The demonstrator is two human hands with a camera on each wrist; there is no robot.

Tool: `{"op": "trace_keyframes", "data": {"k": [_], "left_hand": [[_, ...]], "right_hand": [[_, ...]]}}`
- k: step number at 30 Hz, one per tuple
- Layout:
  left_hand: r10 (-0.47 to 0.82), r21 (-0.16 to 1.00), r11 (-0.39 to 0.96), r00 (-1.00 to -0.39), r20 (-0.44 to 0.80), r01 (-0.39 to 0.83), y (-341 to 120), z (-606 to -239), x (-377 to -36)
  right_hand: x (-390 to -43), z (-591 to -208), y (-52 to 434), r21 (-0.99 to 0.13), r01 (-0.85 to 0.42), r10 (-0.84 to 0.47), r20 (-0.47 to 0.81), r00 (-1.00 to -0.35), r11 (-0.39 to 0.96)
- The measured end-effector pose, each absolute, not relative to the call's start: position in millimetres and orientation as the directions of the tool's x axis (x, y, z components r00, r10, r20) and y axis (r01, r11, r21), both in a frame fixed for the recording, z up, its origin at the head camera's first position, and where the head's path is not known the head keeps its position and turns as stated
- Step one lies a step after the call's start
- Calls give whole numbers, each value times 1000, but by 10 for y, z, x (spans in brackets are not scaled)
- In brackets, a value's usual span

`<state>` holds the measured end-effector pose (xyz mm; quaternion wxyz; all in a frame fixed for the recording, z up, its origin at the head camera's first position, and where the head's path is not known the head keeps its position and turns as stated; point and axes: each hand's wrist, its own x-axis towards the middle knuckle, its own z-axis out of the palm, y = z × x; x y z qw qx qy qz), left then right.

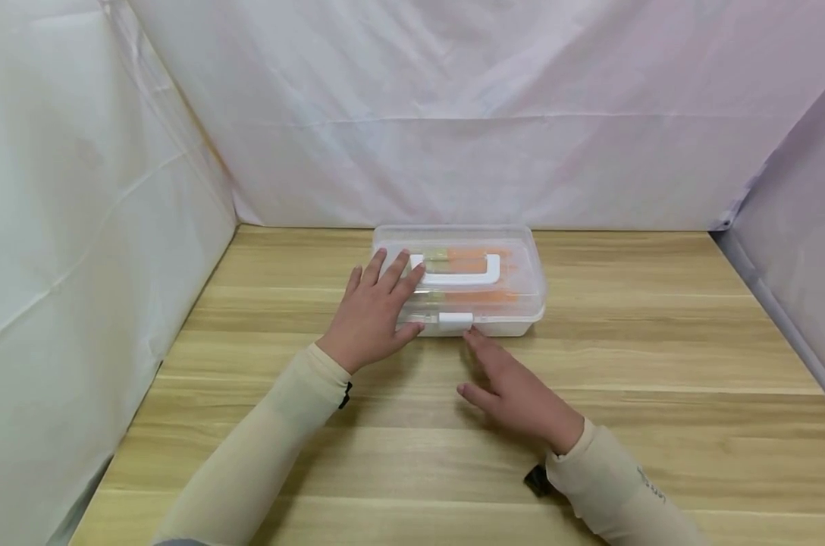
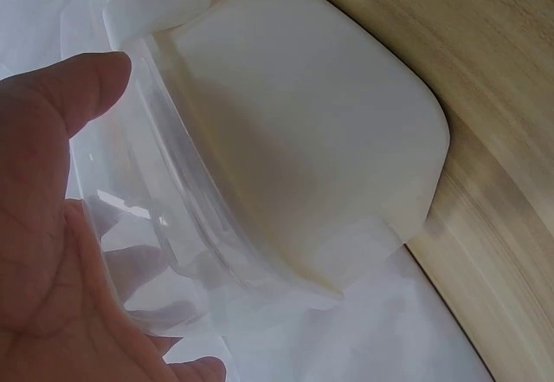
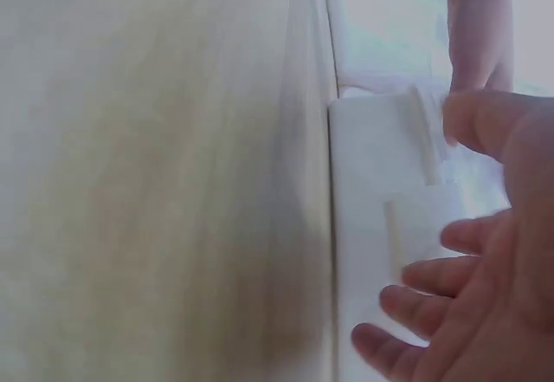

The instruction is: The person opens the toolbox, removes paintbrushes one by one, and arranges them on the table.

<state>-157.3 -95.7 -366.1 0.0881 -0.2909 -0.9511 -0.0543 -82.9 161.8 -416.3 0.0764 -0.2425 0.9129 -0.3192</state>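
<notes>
A clear-lidded box (image 1: 530,280) with a white base sits at the far middle of the table. It has a white carrying handle (image 1: 460,279) on top and a white front latch (image 1: 456,321). Orange and green things (image 1: 501,296), blurred by the lid, show inside. My left hand (image 1: 374,311) lies spread over the lid's left side, its thumb near the front edge. At the latch are the fingertips of my right hand (image 1: 522,390), fingers extended and thumb apart. In the left wrist view the latch (image 2: 160,5) lies flat against the front wall.
The wood-grain table (image 1: 399,462) reaches back to a white cloth wall (image 1: 467,152) right behind the box. Another cloth wall (image 1: 78,189) borders the left side, and one more (image 1: 801,220) the right. Both forearms wear pale sleeves.
</notes>
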Motion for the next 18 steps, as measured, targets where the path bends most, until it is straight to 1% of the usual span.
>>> {"op": "trace_keyframes", "data": {"k": [2,4,8,12,18], "left_hand": [[543,51,825,-815,199,562,-959,-3659,-1574],[543,52,826,-816,198,562,-962,-3658,-1577],[538,49,829,-819,199,557,-970,-3659,-1580],[540,39,830,-820,192,556,-970,-3663,-1574],[545,32,826,-812,208,562,-951,-3653,-1574]], "right_hand": [[-857,-4177,1629,-705,-307,-445,-13,-896,639],[-897,-4203,1631,-793,-209,-394,-43,-918,573],[-987,-4284,1616,-930,-50,-330,-80,-941,365],[-1041,-4360,1601,-976,37,-281,-97,-955,213],[-1071,-4401,1538,-992,105,-248,-120,-961,72]]}}
